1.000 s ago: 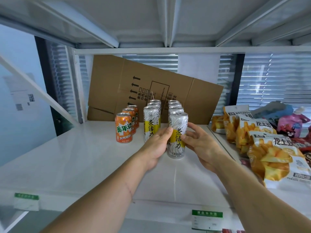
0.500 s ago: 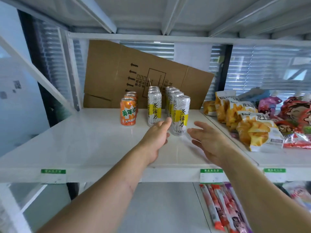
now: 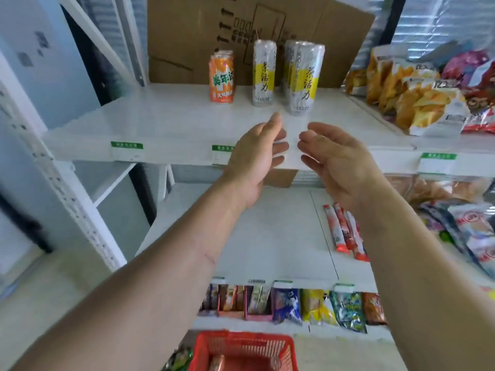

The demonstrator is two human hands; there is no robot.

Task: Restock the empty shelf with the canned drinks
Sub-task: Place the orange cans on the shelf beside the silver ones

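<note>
On the white upper shelf (image 3: 166,121) stand rows of cans: an orange can (image 3: 221,79) at the front of the left row, a tall silver-and-yellow can (image 3: 263,73) in the middle row, and another silver-and-yellow can (image 3: 305,79) fronting the right row. My left hand (image 3: 257,159) and my right hand (image 3: 340,162) hover in front of the shelf edge, below the cans, palms facing each other, fingers apart, holding nothing. A red basket (image 3: 243,352) sits at the bottom of the view with a can partly visible inside.
A flattened cardboard box (image 3: 187,36) leans at the back of the shelf. Snack bags (image 3: 417,100) fill the shelf to the right. The lower shelf (image 3: 267,250) carries sausage sticks (image 3: 345,231), and packets (image 3: 316,306) line the shelf beneath.
Both hands have let go of the silver-and-yellow can and drawn back off the shelf toward me. My view has dropped, bringing the lower shelves and red basket into sight.
</note>
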